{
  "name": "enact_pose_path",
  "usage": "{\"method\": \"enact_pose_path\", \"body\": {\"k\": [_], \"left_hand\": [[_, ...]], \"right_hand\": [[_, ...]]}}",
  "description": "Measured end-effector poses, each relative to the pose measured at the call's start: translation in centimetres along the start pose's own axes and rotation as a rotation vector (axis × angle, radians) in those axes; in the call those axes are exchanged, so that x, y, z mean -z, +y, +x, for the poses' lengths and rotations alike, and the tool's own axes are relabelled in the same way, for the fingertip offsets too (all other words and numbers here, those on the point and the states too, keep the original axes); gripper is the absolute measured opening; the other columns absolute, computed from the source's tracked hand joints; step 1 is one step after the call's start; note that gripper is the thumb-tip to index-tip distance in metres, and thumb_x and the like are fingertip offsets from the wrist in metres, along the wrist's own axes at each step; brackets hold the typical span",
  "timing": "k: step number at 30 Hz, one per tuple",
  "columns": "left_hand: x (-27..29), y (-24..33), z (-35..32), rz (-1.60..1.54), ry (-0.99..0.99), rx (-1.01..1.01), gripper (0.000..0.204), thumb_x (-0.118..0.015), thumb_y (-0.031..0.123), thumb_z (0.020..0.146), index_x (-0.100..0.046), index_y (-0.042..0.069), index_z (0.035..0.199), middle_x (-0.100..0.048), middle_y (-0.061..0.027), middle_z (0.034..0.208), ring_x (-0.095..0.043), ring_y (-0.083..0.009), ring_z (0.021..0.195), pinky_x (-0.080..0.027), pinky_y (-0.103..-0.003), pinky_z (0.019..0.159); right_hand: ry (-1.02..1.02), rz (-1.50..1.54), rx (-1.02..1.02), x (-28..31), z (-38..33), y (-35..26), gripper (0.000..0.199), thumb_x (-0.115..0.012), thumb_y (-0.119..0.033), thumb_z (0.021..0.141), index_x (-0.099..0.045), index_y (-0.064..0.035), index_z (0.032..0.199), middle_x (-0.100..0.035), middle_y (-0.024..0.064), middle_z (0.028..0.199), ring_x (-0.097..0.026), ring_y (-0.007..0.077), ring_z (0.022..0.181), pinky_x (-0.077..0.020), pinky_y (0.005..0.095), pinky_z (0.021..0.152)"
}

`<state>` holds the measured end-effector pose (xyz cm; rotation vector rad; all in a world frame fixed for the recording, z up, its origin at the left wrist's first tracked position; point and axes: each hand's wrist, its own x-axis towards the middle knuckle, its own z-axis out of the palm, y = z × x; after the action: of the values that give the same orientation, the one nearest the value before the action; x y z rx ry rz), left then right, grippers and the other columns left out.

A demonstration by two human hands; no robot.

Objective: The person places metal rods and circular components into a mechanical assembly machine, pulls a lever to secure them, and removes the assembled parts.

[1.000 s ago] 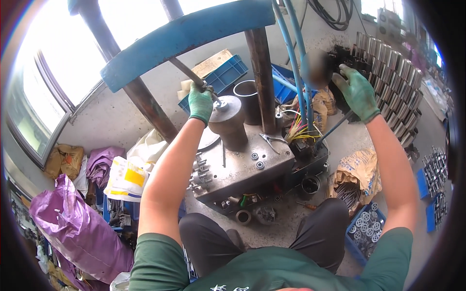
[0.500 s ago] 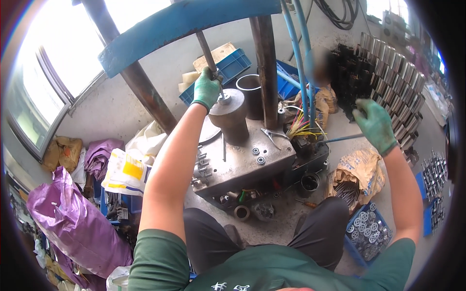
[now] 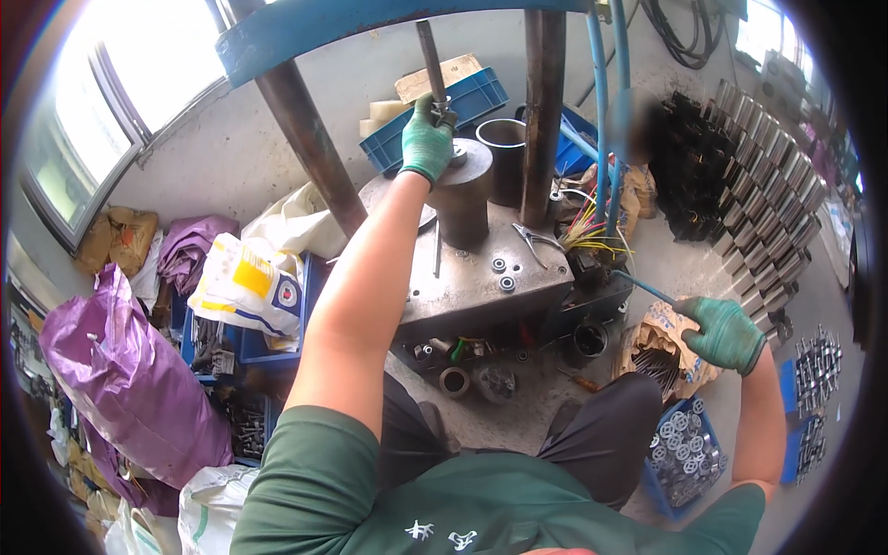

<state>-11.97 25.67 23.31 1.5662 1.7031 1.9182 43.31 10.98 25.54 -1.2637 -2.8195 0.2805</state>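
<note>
My left hand [image 3: 427,148], in a green glove, closes its fingers around a small metal part [image 3: 445,113] at the lower end of the press rod [image 3: 430,57]. Just below it stands a thick grey metal cylinder [image 3: 462,205] on the press table [image 3: 476,294]; the glove hides part of its top. Off to the right, my right hand [image 3: 726,335], also gloved in green, is closed on the end of a thin blue lever [image 3: 643,287]. Near the table's right side lie two small ring-shaped parts [image 3: 503,275] and pliers [image 3: 536,242].
Steel posts [image 3: 544,120] and a blue crossbeam [image 3: 388,35] frame the press. Blue hoses and coloured wires [image 3: 592,225] run beside it. A blue crate of wheel-shaped parts [image 3: 683,453], a torn paper sack [image 3: 671,342], a purple sack [image 3: 129,379] and stacked metal tubes [image 3: 763,203] surround me.
My right hand has come down, and the lever now slopes downward toward it. My left hand stays at the rod's lower end. The whole view has shifted slightly.
</note>
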Motion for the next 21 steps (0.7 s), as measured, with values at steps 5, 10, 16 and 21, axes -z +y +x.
{"method": "enact_pose_path", "body": {"k": [5, 10, 16, 21], "left_hand": [[-0.7, 0.8, -1.8, 0.04, -0.007, -0.003, 0.047, -0.072, 0.009, 0.1, -0.058, 0.016, 0.144, -0.071, -0.0083, 0.093, -0.068, -0.0198, 0.079, -0.058, -0.037, 0.073], [-0.5, 1.7, -2.2, 0.045, -0.008, 0.021, 0.046, -0.073, 0.01, 0.101, -0.058, 0.015, 0.144, -0.072, -0.0093, 0.093, -0.072, -0.0199, 0.079, -0.059, -0.037, 0.072], [-0.1, 1.5, -1.9, 0.038, -0.006, 0.027, 0.046, -0.073, 0.01, 0.1, -0.059, 0.015, 0.144, -0.072, -0.0091, 0.092, -0.071, -0.0195, 0.077, -0.059, -0.037, 0.072], [-0.1, 2.2, -2.4, 0.029, -0.012, 0.039, 0.042, -0.072, 0.011, 0.102, -0.06, 0.015, 0.142, -0.067, -0.0036, 0.089, -0.064, -0.0127, 0.076, -0.057, -0.031, 0.071]], "right_hand": [[-0.04, -0.001, -0.079, -0.7, -1.1, -1.9, 0.048, -0.066, -0.023, 0.085, -0.074, -0.001, 0.127, -0.075, 0.0257, 0.115, -0.073, 0.0431, 0.102, -0.0583, 0.0485, 0.093], [-0.024, 0.106, -0.153, -3.5, -3.5, -2.6, 0.043, -0.067, -0.019, 0.082, -0.077, -0.0014, 0.12, -0.076, 0.0257, 0.109, -0.074, 0.0419, 0.1, -0.0595, 0.0466, 0.092], [-0.046, 0.088, -0.201, -6.5, -5.2, -3.3, 0.024, -0.068, -0.021, 0.084, -0.08, -0.0046, 0.098, -0.076, 0.0217, 0.096, -0.074, 0.0413, 0.091, -0.0595, 0.0496, 0.086], [0.078, 0.062, -0.198, -8.0, -6.0, -3.6, 0.02, -0.071, -0.025, 0.086, -0.077, -0.0061, 0.084, -0.074, 0.0188, 0.087, -0.073, 0.0406, 0.084, -0.0579, 0.0515, 0.078]]}}
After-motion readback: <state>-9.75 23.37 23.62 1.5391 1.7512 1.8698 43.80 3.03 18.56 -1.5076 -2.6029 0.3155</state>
